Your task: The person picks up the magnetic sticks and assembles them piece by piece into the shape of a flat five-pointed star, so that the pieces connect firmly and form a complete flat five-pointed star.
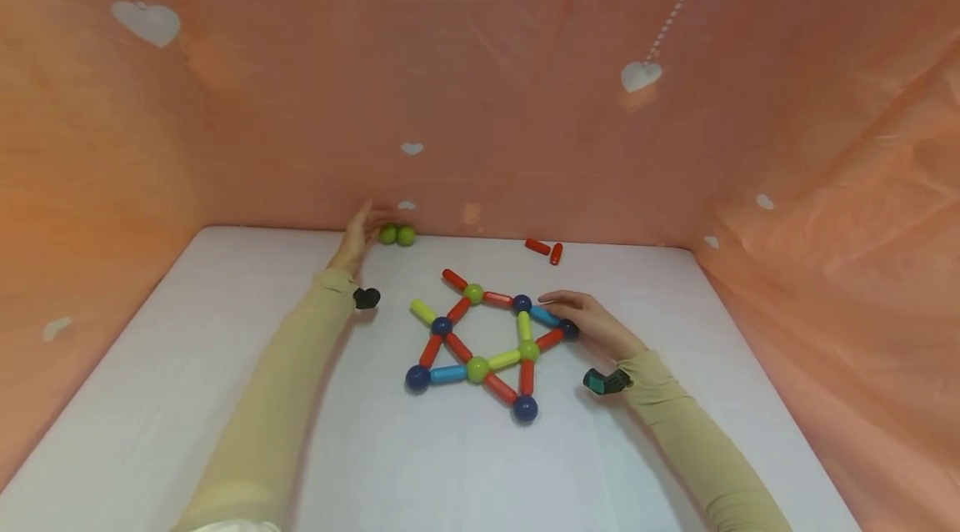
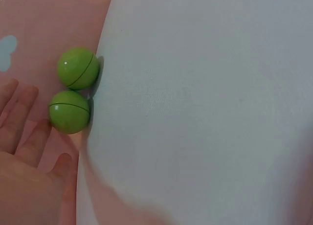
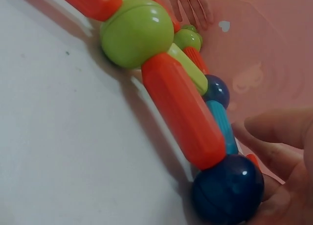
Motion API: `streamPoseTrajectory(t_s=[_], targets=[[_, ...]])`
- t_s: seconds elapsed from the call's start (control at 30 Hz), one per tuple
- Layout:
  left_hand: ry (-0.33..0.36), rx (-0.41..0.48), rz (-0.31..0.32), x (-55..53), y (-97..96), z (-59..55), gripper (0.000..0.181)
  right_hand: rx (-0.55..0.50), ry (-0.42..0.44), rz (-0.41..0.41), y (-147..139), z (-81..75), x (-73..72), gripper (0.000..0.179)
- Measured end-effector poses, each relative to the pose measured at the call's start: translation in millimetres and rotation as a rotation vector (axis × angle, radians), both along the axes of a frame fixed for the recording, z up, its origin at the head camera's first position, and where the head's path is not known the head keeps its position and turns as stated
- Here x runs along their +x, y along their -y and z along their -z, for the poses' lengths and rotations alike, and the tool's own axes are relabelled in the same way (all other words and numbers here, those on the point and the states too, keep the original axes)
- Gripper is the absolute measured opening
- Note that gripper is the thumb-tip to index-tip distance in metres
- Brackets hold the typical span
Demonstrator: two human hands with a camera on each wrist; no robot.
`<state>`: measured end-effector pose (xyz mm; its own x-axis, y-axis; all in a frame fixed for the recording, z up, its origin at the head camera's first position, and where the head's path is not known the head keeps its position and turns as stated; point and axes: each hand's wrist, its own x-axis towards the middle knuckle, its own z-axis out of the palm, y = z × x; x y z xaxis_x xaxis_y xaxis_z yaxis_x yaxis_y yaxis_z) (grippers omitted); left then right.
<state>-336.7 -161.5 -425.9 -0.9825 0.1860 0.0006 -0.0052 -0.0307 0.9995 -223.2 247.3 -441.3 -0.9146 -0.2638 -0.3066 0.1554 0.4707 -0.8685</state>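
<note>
My left hand [image 1: 356, 247] reaches to the table's back edge, fingers extended beside two green balls [image 2: 69, 112] that sit against each other. In the left wrist view a fingertip is right at the nearer ball. A flat star-like figure of magnetic rods and balls lies mid-table, joined from red, blue and yellow-green rods. At its right point is a dark blue ball [image 3: 228, 190], between a red rod [image 3: 183, 110] and a blue rod [image 1: 543, 316]. My right hand [image 1: 597, 325] is right behind that ball, its fingers loosely extended, not curled round it.
Two loose red rods [image 1: 537, 247] lie near the back edge, right of centre. A red rod [image 1: 453, 279] and a yellow-green rod [image 1: 422, 312] stick out with free ends at the figure's upper left. Pink cloth [image 1: 480, 98] hangs behind the white table [image 1: 375, 465].
</note>
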Motion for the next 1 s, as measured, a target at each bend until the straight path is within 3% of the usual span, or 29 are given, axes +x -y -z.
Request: streamPoseTrajectory(t_s=[0.27,0.33,0.4,0.5,0.63,0.73,0.77,0.9,1.0], targets=[[0.102,-0.039,0.014,3.7,1.5,0.5,0.089,-0.022,0.015,-0.010,3,1.0,2.3,0.039],[0.130,-0.048,0.026,8.0,0.3,-6.4,0.089,-0.034,0.017,-0.006,3,-0.4,3.5,0.040],[0.116,-0.065,0.027,6.5,-1.3,-6.9,0.086,-0.040,0.021,0.003,3,-1.7,4.2,0.040],[0.143,-0.059,0.009,5.5,-5.0,-6.7,0.067,-0.035,0.024,0.012,3,-1.8,3.6,0.040],[0.059,-0.270,0.012,4.4,-3.5,3.7,0.047,-0.025,0.017,0.005,2,-0.6,1.8,0.040],[-0.067,-0.486,0.022,6.7,-0.8,9.3,0.042,-0.025,0.002,-0.006,1,-1.6,1.3,0.041],[-0.096,-0.521,0.024,7.7,-0.1,10.9,0.041,-0.022,-0.005,-0.011,1,-2.1,1.5,0.041],[-0.167,-0.571,0.006,13.6,4.0,16.1,0.036,-0.025,0.001,-0.015,2,-4.0,2.3,0.042],[-0.179,-0.571,-0.014,22.5,5.7,16.6,0.036,-0.021,0.013,-0.009,3,-4.2,2.8,0.041]])
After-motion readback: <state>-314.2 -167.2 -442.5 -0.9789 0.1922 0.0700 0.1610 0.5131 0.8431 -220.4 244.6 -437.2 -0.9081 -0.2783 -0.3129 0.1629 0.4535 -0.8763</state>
